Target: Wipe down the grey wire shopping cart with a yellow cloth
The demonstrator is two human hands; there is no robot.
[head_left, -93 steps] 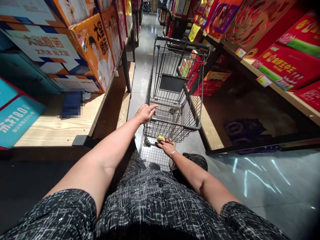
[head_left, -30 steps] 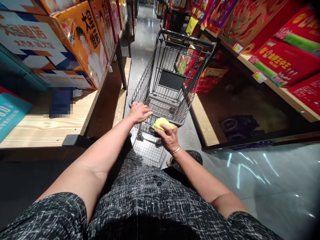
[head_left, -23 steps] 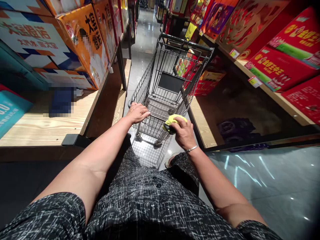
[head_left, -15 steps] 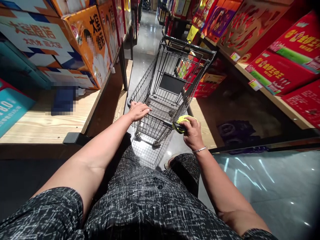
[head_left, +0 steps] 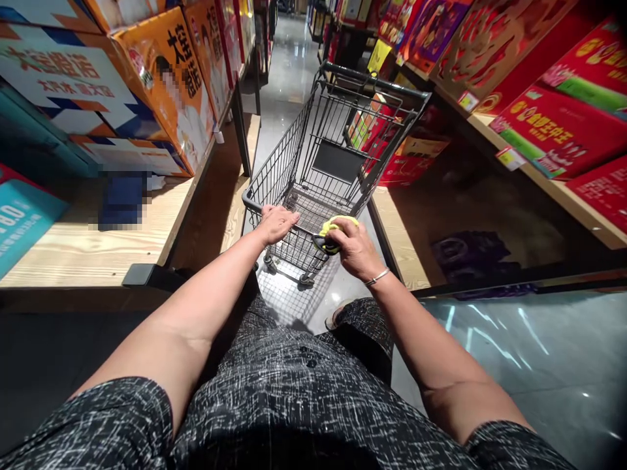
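A dark wire shopping cart (head_left: 268, 189) stands in front of me, its handlebar (head_left: 377, 79) at the far end. My left hand (head_left: 278, 224) grips the near rim left of its middle, fingers over the bar. My right hand (head_left: 358, 247) is closed around a bunched yellow-green cloth (head_left: 327, 228) with a dark part, pressed on the same rim toward its right. The palm and fingers hide part of the cloth and the rim beneath. Nothing shows in the cart's basket.
Wooden shelves flank the aisle. On the left shelf (head_left: 93, 261) stand orange-and-white cartons (head_left: 166, 98) and a teal box (head_left: 29, 222). Red boxes (head_left: 543, 134) fill the right shelf, with purple packs (head_left: 470, 254) below. A glossy tiled floor (head_left: 289, 59) runs ahead.
My right hand has slid the cloth leftward along the cart's rim, away from the right corner. My left hand has shifted slightly right on the rim, still gripping it. The cart has turned slightly.
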